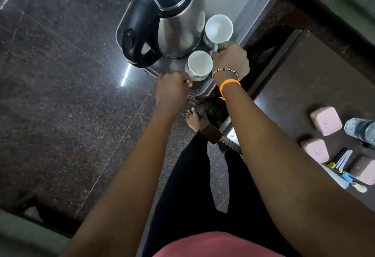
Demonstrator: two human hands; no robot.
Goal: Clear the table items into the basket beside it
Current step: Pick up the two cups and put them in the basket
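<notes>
A pale grey perforated basket (261, 7) stands on the floor beside the dark table (300, 86). Inside it sits a steel electric kettle (174, 17) with a black handle and lid. My right hand (230, 60) is shut on the handle of a white cup (218, 28), which sits low in the basket next to the kettle. My left hand (172, 89) grips the handle of a second white cup (199, 65) at the basket's near end. Both cups are upright and look empty.
On the table at the right lie three pink lidded boxes (325, 120), a bundle of pens and small tools (343, 159), and a grey patterned object (360, 130). My bare foot (193, 120) stands on the dark polished floor by the table leg.
</notes>
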